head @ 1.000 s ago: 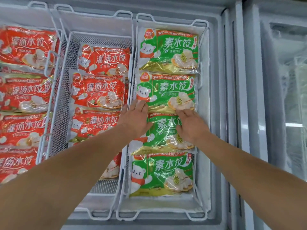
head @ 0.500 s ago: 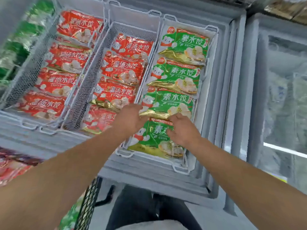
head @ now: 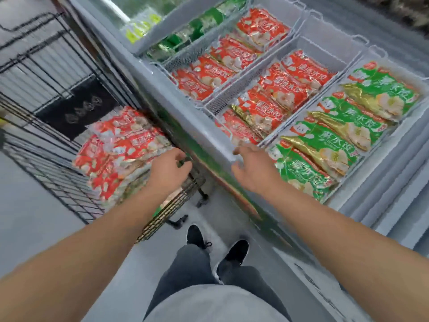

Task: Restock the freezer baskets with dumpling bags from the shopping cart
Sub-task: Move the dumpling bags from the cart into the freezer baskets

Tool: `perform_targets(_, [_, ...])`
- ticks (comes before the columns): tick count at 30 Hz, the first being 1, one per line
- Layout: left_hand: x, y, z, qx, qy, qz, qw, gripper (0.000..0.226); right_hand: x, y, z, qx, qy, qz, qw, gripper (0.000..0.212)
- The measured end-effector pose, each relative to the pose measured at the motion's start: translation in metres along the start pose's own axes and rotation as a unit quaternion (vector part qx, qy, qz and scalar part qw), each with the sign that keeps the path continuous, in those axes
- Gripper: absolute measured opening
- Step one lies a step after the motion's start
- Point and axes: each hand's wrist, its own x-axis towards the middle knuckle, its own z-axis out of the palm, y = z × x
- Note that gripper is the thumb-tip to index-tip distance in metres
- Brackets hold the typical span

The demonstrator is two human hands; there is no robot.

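Both hands have come off the green dumpling bags (head: 325,145) they were pressing into the right-hand freezer basket (head: 415,108) a second ago, and the view has swung left toward the shopping cart (head: 58,108). That basket now holds a neat overlapping row of four green bags, so this placement looks finished and the person appears to be going back for more stock.

The left hand (head: 170,167) now hangs over the near corner of the cart, just beside the stack of red dumpling bags (head: 118,149) piled inside it. Its fingers are curled downward; motion blur hides whether they have closed on a bag or the cart's wire edge, so I cannot tell whether it grips anything. The right hand (head: 251,166) is in the air over the freezer's front rim (head: 199,135), fingers loosely spread and holding nothing.

The middle basket (head: 325,46) carries red bags (head: 276,96) in a row but shows bare mesh at its far end. The basket to its left (head: 183,61) is also stocked with red bags. Judging by that gap, the red bags in the cart likely belong in the middle basket next. The pile looks slippery and loosely stacked, so lifting one bag may shift the others.
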Motion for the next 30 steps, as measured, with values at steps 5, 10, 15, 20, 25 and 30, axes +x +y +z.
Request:
perform_targets(5, [-0.021, -0.094, -0.035, -0.046, 0.018, -0.128, 0.991, 0.041, 0.028, -0.075, 0.042, -0.023, -0.049, -0.086, 0.995, 0.041])
perform_targets(10, [-0.027, -0.176, -0.049, -0.109, 0.016, -0.233, 0.966, 0.050, 0.059, -0.137, 0.096, -0.051, -0.118, -0.111, 0.985, 0.039])
perform_targets(15, [-0.018, -0.229, -0.036, -0.206, -0.017, -0.315, 0.926, 0.051, 0.092, -0.166, 0.146, -0.078, -0.197, -0.082, 0.974, 0.046])
perform_targets(20, [-0.005, -0.260, -0.006, -0.269, -0.029, -0.379, 0.885, 0.054, 0.130, -0.169, 0.193, -0.122, -0.264, -0.058, 0.955, 0.048])
perform_targets(25, [0.021, -0.283, 0.032, -0.281, -0.050, -0.420, 0.862, 0.063, 0.170, -0.155, 0.240, -0.146, -0.329, -0.007, 0.933, 0.052])
perform_targets(30, [0.051, -0.305, 0.075, -0.287, -0.066, -0.467, 0.834, 0.072, 0.207, -0.132, 0.291, -0.157, -0.381, 0.060, 0.909, 0.058])
